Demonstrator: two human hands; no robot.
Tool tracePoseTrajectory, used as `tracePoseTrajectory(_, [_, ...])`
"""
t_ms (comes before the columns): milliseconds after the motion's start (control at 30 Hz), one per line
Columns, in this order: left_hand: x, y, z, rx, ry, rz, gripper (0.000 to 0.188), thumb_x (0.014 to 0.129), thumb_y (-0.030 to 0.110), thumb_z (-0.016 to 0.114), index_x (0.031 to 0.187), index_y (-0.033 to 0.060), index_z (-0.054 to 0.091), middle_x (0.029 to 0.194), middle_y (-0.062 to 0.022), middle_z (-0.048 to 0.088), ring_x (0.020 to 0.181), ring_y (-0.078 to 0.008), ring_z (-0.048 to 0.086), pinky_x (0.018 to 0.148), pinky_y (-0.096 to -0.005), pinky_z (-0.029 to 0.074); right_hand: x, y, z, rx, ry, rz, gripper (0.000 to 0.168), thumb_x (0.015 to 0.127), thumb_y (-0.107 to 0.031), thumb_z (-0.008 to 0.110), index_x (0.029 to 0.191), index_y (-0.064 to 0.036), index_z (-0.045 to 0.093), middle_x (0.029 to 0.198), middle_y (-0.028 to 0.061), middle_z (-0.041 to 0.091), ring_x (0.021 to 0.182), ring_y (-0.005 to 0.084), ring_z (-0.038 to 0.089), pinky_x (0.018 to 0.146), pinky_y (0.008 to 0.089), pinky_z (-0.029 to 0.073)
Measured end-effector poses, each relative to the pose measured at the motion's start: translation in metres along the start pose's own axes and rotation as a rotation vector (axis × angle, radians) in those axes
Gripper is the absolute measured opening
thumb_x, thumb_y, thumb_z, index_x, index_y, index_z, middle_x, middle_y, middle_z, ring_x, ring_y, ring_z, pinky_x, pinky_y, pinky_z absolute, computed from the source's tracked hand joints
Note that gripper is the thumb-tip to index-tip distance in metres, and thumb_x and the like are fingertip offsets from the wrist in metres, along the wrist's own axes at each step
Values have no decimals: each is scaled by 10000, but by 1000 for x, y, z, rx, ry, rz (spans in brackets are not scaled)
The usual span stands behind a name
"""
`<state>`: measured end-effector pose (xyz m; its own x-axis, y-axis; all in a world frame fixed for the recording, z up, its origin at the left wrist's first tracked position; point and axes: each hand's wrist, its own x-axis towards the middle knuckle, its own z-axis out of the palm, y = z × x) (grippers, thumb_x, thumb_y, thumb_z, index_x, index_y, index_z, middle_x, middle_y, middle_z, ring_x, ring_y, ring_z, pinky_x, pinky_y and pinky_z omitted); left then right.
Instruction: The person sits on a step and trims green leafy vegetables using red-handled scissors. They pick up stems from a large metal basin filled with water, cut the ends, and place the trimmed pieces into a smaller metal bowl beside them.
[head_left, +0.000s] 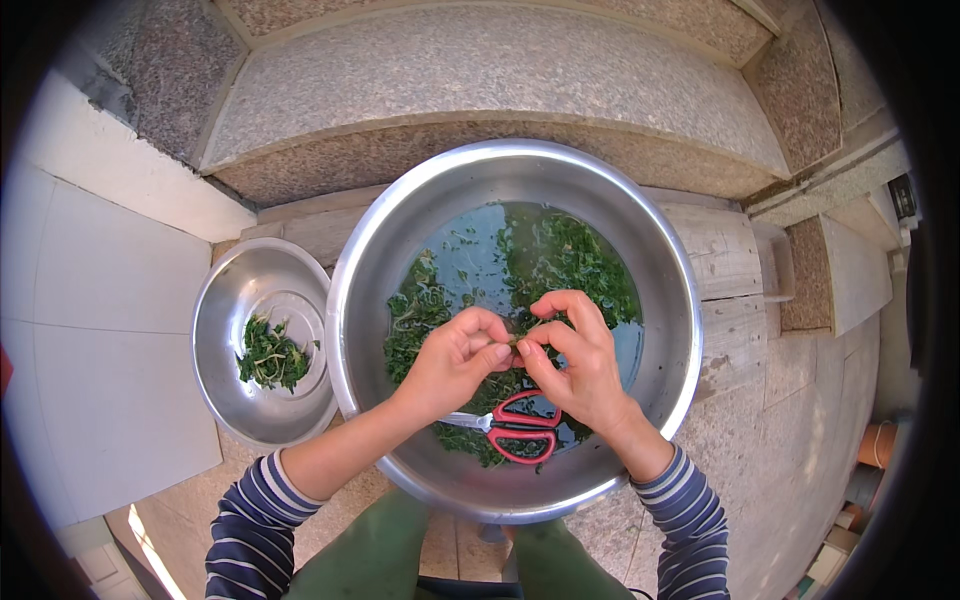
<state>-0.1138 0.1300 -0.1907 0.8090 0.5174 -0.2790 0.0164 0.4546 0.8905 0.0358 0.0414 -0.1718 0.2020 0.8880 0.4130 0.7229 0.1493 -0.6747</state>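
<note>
Above a large stainless-steel basin (679, 360), my left hand (455, 364) and my right hand (581, 364) meet at the fingertips. They pinch a small bit of leafy greens (514, 342) between them, mostly covered by the fingers. Water in the basin (469, 247) carries many loose green leaves and pale stems, thickest at the right (577, 259). Scissors with red-and-black handles (525, 426) lie in the basin below my hands, their blades pointing left and partly hidden behind my left wrist. A smaller steel bowl (225, 315) stands left of the basin, holding a small pile of greens (274, 356).
Granite steps (487, 67) rise just beyond the basin. Wooden boards (724, 255) show beside it, with a clear plastic container (772, 259) farther right. White panels (112, 375) stand at the left. Flowerpots (876, 444) line the far right edge.
</note>
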Motion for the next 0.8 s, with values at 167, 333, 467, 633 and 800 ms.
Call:
tracePoseTrajectory(167, [-1,1,2,57,-22,43,72,871,-5,494,926,12,451,850,-20,523,825,-99,583,743,-228,484,1,-1,-1,-11,-22,27,132,650,-59,675,720,-48,564,925,101,523,869,262,531,743,355,413])
tracePoseTrajectory(333, [-2,1,2,113,-26,68,77,867,-6,503,919,9,448,840,-25,528,825,-103,584,751,-237,489,3,-2,-1,4,-19,14,175,637,-44,684,755,-52,555,929,94,525,876,258,531,753,359,411])
tracePoseTrajectory(467, [-2,2,2,119,-22,52,74,870,-5,497,919,7,444,835,-35,539,828,-113,594,742,-239,491,4,-1,-2,15,-37,-58,175,640,-35,680,762,-50,556,934,90,527,874,259,528,755,361,411])
tracePoseTrajectory(633, [-2,1,2,94,-10,36,99,869,8,511,933,4,436,844,-39,546,812,-96,582,746,-238,493,4,-2,-4,0,-45,-110,180,643,-35,679,787,-44,572,936,92,527,869,261,525,752,360,412])
tracePoseTrajectory(800, [-4,2,2,179,9,24,117,866,13,523,937,4,430,842,-31,534,810,-86,573,755,-232,486,3,-2,-3,0,-41,-108,169,645,-33,673,785,-41,579,935,93,529,863,265,527,751,361,414])
